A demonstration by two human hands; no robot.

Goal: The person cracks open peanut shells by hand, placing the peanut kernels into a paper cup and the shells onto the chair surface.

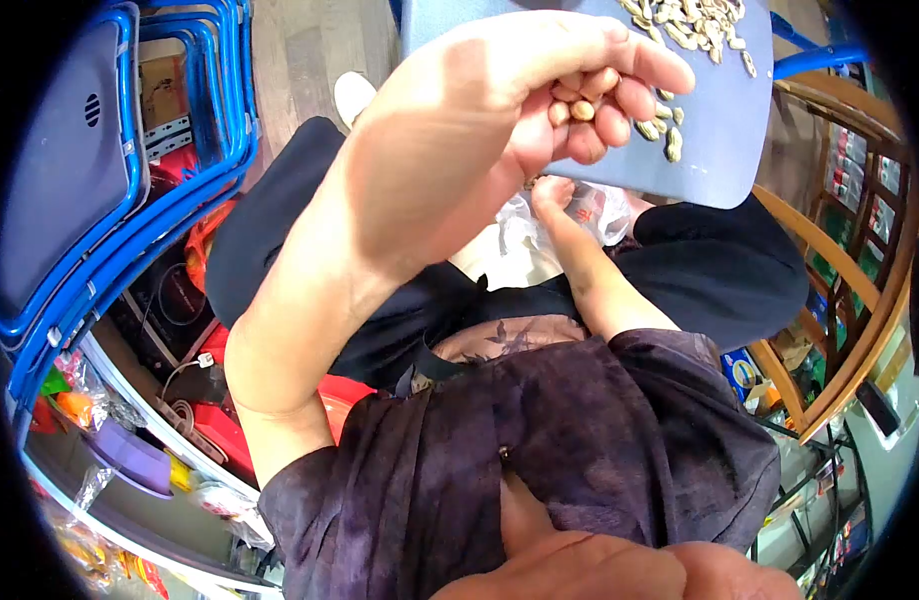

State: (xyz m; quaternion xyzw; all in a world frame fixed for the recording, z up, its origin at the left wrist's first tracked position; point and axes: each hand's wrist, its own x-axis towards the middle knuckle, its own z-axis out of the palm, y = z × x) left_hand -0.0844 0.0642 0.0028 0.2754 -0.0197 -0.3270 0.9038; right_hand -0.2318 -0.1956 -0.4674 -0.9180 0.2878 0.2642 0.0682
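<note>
My left hand (510,95) is raised close to the camera, its fingers curled around several shelled peanut kernels (583,109) in the palm. Behind it is a grey-blue tabletop (720,135). A pile of unshelled peanuts (695,22) lies at its far side, and a few more peanuts (674,145) lie near my left fingertips. Lower down, between my legs, my right hand (554,194) looks closed beside the table's near edge. Whatever it holds is too small to name. A thin whitish plastic bag (612,212) lies around and below that hand.
Blue-framed folding chairs (75,150) stack up at the left. Below them, a shelf holds wrapped packets and a purple tray (128,458). A white charger plug (205,360) lies near red items. On the right stands a wooden frame (860,385), with a dark phone-like object (877,408) beside it.
</note>
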